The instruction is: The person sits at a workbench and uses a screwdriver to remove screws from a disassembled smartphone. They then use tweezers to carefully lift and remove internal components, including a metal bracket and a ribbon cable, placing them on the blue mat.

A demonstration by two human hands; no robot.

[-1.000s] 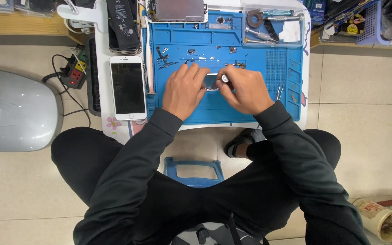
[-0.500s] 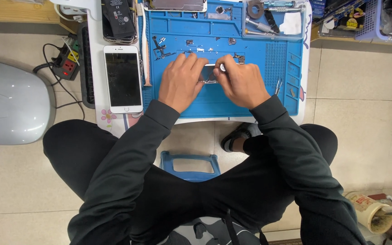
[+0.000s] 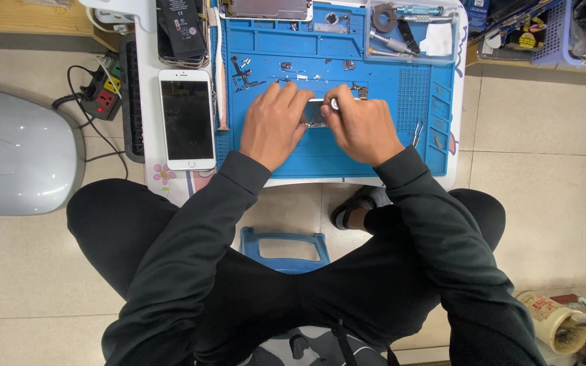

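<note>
Blue silicone covered most of the small white table (image 3: 145,41): a repair mat (image 3: 381,146) with moulded compartments, the largest thing within reach of the hands. Left of the left fingers, off the mat's edge, lay a white smartphone (image 3: 187,119) face up with a dark screen, and beyond it, farther from the person, a black battery (image 3: 182,27). Past both sets of fingertips, at the mat's far right corner, sat a clear tray (image 3: 412,30) of tools and a white cloth. Well left of the left hand, on the tiled floor, rested a grey domed case (image 3: 18,152) and a black power strip (image 3: 100,95).

Both hands met at the middle of the mat. The left hand (image 3: 272,125) lay palm down, its fingers curled and pressed onto a small metallic part (image 3: 316,118), which sat on the mat between the two hands and was mostly hidden by them. The right hand (image 3: 361,125) had thumb and forefinger pinched narrow on a slim silver tool tip (image 3: 334,104) just above that part. Tiny screws and brackets (image 3: 242,73) were scattered just beyond the left fingertips, and tweezers (image 3: 417,132) lay just right of the right hand.
</note>
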